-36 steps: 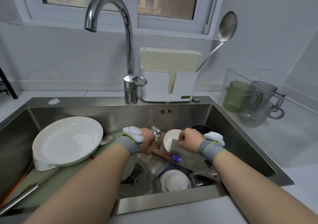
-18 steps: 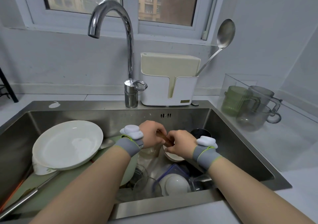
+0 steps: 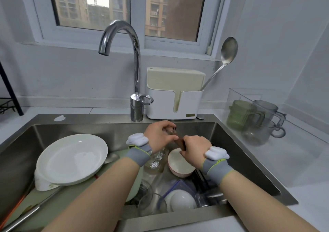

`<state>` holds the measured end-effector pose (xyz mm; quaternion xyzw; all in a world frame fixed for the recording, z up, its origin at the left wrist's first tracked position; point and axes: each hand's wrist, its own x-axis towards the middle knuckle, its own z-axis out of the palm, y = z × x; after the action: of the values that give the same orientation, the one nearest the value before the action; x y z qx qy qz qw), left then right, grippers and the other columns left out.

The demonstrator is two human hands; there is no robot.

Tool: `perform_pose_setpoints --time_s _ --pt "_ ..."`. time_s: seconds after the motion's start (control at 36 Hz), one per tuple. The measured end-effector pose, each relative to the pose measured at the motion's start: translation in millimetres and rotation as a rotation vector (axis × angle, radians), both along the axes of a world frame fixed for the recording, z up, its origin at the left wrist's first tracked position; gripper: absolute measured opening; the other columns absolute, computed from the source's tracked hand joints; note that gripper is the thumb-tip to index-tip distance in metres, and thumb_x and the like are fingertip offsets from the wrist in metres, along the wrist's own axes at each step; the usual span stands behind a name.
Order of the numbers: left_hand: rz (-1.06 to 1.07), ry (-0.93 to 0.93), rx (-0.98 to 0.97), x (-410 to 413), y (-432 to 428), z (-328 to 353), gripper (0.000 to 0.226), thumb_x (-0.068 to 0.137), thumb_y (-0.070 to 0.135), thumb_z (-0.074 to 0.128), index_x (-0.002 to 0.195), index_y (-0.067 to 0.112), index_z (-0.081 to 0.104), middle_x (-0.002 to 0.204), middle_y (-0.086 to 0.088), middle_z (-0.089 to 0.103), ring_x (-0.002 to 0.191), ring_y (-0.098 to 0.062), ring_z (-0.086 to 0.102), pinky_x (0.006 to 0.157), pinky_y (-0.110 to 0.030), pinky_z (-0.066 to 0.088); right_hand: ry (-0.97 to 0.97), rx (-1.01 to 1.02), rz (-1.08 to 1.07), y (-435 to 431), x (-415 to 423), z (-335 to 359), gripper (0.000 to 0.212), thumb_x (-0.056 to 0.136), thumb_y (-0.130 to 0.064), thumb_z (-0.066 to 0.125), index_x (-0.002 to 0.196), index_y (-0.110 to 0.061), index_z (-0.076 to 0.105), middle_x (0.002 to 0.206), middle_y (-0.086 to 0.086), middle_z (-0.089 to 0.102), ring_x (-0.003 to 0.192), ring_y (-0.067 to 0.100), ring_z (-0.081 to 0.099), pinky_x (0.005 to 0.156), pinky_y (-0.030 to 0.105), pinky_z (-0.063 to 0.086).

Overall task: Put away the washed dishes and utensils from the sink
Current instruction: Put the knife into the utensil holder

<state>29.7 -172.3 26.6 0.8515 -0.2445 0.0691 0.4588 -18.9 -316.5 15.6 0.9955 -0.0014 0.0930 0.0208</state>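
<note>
Both my hands are raised over the back of the steel sink [image 3: 99, 118]. My left hand [image 3: 158, 135] and my right hand [image 3: 194, 149] each grip the brown wooden handle of a knife [image 3: 180, 142]; its blade is hidden behind my right hand and wrist. Below them a white bowl [image 3: 178, 162] stands upright. A large white plate [image 3: 71, 158] leans on another dish at the left. An upturned white bowl [image 3: 179, 199] and a clear glass [image 3: 151, 203] lie near the front wall.
A white utensil holder [image 3: 170, 98] with a steel ladle [image 3: 228, 50] stands behind the sink beside the faucet [image 3: 135, 62]. A clear bin with mugs [image 3: 256, 123] sits on the right counter. A green board [image 3: 74, 194] and a long metal handle [image 3: 26, 215] lie in the sink's left part.
Both hands have lifted the knife from among the dishes up and toward the back of the sink. My right hand has shifted from the blade to the handle.
</note>
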Motion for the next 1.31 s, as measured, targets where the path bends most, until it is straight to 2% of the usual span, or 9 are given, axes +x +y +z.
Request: perform_pose_setpoints --time_s 0.28,0.44,0.56,0.67,0.81,0.92,1.06,1.22,1.31 --pt "-0.002 0.068 -0.109 0.8 1.3 0.0 0.019 0.083 0.001 0.063 0.1 0.007 0.069 0.073 0.002 0.063 0.054 0.002 0.055 0.058 0.0 0.042 0.02 0.106 -0.088 -11.9 -4.4 32.5 0.016 0.084 -0.032 0.058 0.093 -0.019 0.057 0.102 0.006 0.066 0.097 0.03 0.063 0.071 0.029 0.042" --pt "0.008 0.141 -0.164 4.4 2.4 -2.4 0.014 0.086 0.001 0.06 0.094 0.008 0.069 0.075 -0.006 0.066 0.058 -0.004 0.063 0.072 -0.024 0.054 -0.039 0.228 -0.127 -17.4 -5.4 63.0 0.012 0.083 -0.027 0.061 0.088 -0.023 0.051 0.105 0.005 0.065 0.1 0.03 0.06 0.074 0.028 0.043" --pt "0.023 0.102 -0.126 5.6 4.5 -0.4 0.014 0.086 0.004 0.06 0.091 0.012 0.07 0.063 0.004 0.063 0.051 0.009 0.058 0.062 -0.005 0.044 -0.07 0.252 -0.126 -15.4 -3.0 81.1 0.02 0.083 -0.023 0.059 0.102 -0.018 0.058 0.103 0.007 0.065 0.098 0.031 0.061 0.082 0.034 0.049" --pt "0.035 0.047 -0.1 10.6 10.6 13.6 0.015 0.085 0.006 0.06 0.091 0.013 0.072 0.061 0.009 0.063 0.05 0.011 0.056 0.058 -0.003 0.042 -0.117 0.262 -0.106 -10.8 -1.5 101.2 0.019 0.084 -0.02 0.058 0.102 -0.016 0.054 0.102 0.01 0.064 0.098 0.033 0.06 0.083 0.038 0.049" --pt "0.065 -0.025 -0.083 25.1 20.5 46.4 0.016 0.083 0.006 0.059 0.091 0.013 0.072 0.078 -0.005 0.071 0.077 -0.017 0.068 0.084 -0.029 0.053 -0.206 0.306 -0.078 -11.9 0.3 135.5 0.037 0.084 -0.016 0.062 0.119 -0.01 0.05 0.117 0.015 0.061 0.111 0.036 0.055 0.089 0.038 0.046" --pt "0.165 -0.205 0.149 36.2 21.1 85.1 0.024 0.088 0.013 0.055 0.105 0.018 0.07 0.104 0.0 0.071 0.101 -0.017 0.063 0.082 -0.015 0.039 -0.317 0.391 -0.023 -16.7 2.9 184.4 0.042 0.084 -0.013 0.064 0.122 -0.01 0.047 0.118 0.015 0.06 0.11 0.035 0.056 0.092 0.041 0.046" --pt "0.157 -0.269 0.424 63.5 16.1 118.9 0.037 0.092 0.019 0.046 0.129 0.02 0.054 0.136 -0.001 0.053 0.125 -0.02 0.048 0.101 -0.024 0.035 -0.498 0.429 0.048 -16.9 11.6 263.2 0.031 0.082 -0.009 0.064 0.111 -0.007 0.053 0.11 0.013 0.06 0.098 0.029 0.057 0.091 0.043 0.048" --pt "0.19 -0.139 0.603 100.8 4.7 115.9 0.043 0.093 0.026 0.041 0.136 0.025 0.046 0.143 0.0 0.047 0.129 -0.021 0.047 0.109 -0.032 0.037 -0.657 0.55 0.09 -8.4 32.9 338.2 0.036 0.079 -0.005 0.058 0.115 -0.006 0.053 0.113 0.016 0.059 0.099 0.035 0.061 0.076 0.049 0.057" --pt "0.193 -0.136 0.597 116.9 1.8 115.8 0.039 0.094 0.025 0.042 0.132 0.022 0.052 0.139 -0.001 0.051 0.126 -0.021 0.05 0.108 -0.031 0.038 -0.757 0.533 0.049 -5.0 46.7 361.2 0.039 0.081 -0.005 0.054 0.119 -0.006 0.048 0.117 0.015 0.057 0.105 0.034 0.057 0.086 0.048 0.053"
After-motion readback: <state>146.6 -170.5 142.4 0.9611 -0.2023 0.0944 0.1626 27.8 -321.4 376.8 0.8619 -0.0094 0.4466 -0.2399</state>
